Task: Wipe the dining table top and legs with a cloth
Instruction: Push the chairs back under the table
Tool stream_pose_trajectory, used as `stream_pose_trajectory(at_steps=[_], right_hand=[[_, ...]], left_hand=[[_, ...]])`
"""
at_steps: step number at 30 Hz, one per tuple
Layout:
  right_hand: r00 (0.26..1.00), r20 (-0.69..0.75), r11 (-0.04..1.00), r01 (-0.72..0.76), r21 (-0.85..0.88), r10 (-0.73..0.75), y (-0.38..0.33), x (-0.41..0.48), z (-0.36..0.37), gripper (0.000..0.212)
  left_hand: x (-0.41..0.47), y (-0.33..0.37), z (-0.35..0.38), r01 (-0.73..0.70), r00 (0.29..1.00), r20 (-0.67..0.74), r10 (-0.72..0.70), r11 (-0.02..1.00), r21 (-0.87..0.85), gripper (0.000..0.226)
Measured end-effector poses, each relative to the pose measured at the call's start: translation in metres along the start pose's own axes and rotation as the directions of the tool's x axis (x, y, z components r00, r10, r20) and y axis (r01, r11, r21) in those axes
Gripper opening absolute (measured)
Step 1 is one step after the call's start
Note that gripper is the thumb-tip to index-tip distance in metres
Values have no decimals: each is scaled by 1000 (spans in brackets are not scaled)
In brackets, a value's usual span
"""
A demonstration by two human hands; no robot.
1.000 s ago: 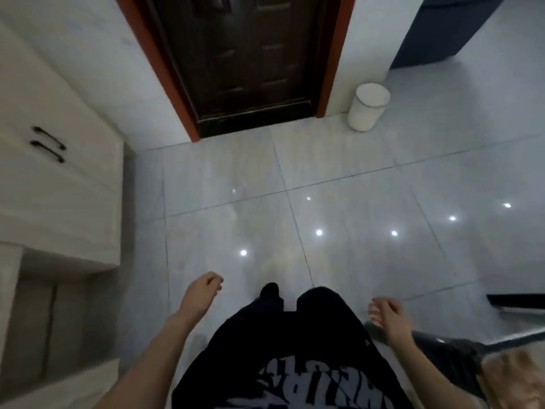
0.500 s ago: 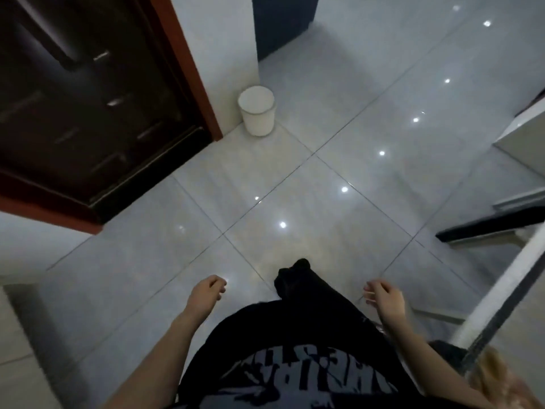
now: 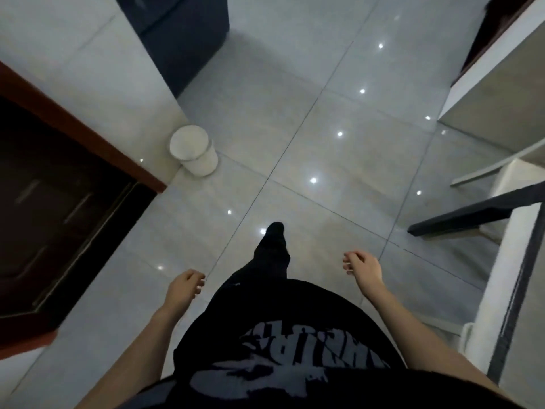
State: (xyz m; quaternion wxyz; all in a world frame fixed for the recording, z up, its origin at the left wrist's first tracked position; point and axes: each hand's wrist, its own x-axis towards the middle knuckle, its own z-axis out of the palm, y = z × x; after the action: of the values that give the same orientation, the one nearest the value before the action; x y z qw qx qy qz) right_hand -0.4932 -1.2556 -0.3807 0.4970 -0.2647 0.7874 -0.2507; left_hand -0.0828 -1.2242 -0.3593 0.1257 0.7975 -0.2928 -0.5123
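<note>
On glossy tile floor (image 3: 339, 160), mid-stride, dark door (image 3: 59, 208) to the left. Left hand (image 3: 182, 287) and right hand (image 3: 364, 270) loosely curled, holding nothing. No cloth visible; table edge (image 3: 498, 69) possibly far right, uncertain. Risk: slipping on slick tile, clipping white bin (image 3: 194, 154).

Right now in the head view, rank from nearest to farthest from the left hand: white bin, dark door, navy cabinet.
From the left hand:
1. Dark door, on the left.
2. White bin, ahead, by the door frame.
3. Navy cabinet, far ahead at the top.
</note>
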Motion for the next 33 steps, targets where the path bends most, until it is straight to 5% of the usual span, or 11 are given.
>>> stream_pose_trajectory(at_steps=[7,14,21,28,33], right_hand=[[924,-255,934,-208,292,286,-48,71,-46,18],[811,-369,813,-207,544,453,-98,113,-92,15],[839,-354,753,-98,651,414,-181,239,-167,14],[905,-327,833,-51,551,272,-262,356,-261,20],[892,-288,814,-135,565,348,-269,414,-308,19]], left_hand=[[119,208,27,-229,959,217,182,948,221,20],[169,395,112,-475,844,430,320,819,322,21],[206,523,223,-354,887,364,284,924,145,24],[222,612,291,-280,925,314,214,942,184,21],[245,690,338,-306,916,339,214,919,248,26]])
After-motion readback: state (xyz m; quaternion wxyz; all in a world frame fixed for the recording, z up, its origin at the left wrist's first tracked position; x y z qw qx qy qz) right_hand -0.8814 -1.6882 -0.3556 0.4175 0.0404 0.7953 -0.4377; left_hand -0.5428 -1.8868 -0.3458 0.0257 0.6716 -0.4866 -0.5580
